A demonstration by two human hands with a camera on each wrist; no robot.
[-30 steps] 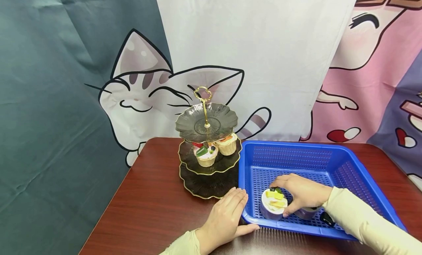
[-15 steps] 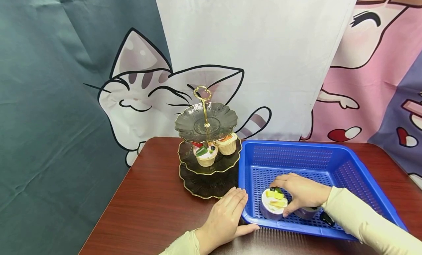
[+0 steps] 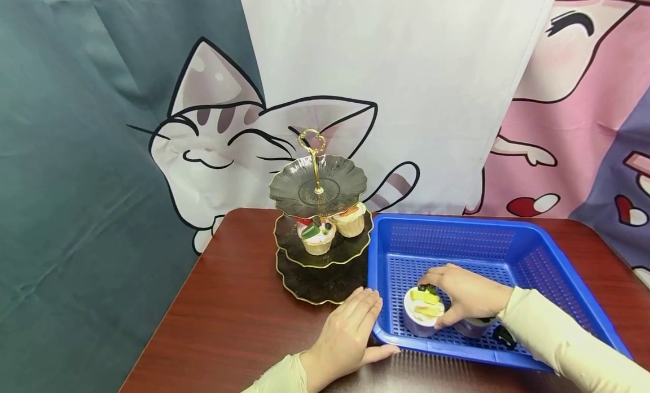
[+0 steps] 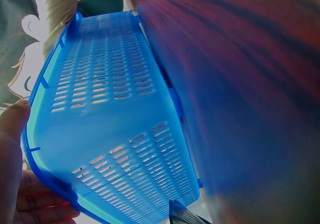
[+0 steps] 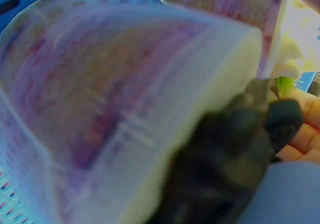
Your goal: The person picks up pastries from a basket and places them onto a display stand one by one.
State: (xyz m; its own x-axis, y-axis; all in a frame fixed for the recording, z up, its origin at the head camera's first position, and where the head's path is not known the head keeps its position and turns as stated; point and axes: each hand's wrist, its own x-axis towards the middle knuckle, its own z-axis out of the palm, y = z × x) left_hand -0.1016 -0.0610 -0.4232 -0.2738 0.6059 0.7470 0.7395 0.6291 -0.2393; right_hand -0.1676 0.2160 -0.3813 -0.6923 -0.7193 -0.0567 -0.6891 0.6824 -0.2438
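In the head view, my right hand (image 3: 463,291) reaches into the blue basket (image 3: 452,219) and grips a dessert cup (image 3: 421,322) by its rim, thumb on the near side and fingers on the far side. White cream, yellow fruit pieces and dark berries top this cup. A second dessert cup (image 3: 472,327) stands partly hidden under the same hand; it fills much of the right wrist view, where its dark topping (image 5: 215,169) is blurred. My left hand (image 3: 345,339) rests with straight fingers against the basket's near left corner, its thumb along the rim.
Left of the basket stands a three-tier dark cake stand (image 3: 317,178) with gold edges. Its middle tier bears a cupcake (image 3: 317,243) and another cupcake (image 3: 350,223), plus something red partly hidden. A small black object (image 3: 504,337) lies in the basket beneath my right sleeve.
The head view has tilted very slightly. My right hand and the gripped cup have shifted a touch to the right; my left hand stays at the basket corner.
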